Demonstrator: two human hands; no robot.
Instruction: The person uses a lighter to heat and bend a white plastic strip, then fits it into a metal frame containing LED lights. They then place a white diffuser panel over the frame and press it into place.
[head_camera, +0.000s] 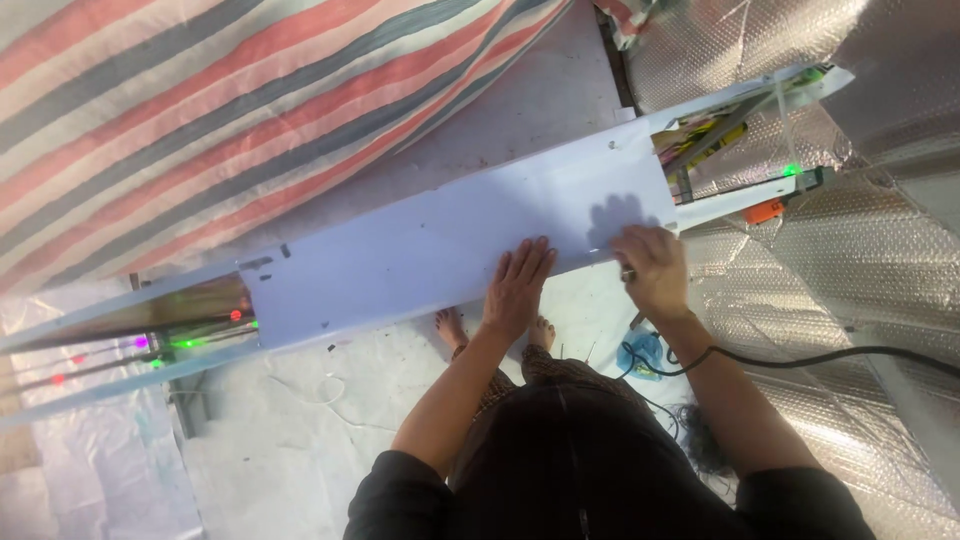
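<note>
Pressing flat with fingers together, left hand (517, 283) lay on the white panel (440, 245), whose long axis ran left-right; right hand (652, 268), nearer its right end, gripped a corded tool (629, 273) at the near edge.

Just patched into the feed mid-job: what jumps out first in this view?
A long white panel runs slantwise across the middle, with the left hand flat on its near edge and the right hand gripping a corded tool beside it. A red, grey and white striped tarp fills the upper left; silvery bubble foil covers the right.
</note>
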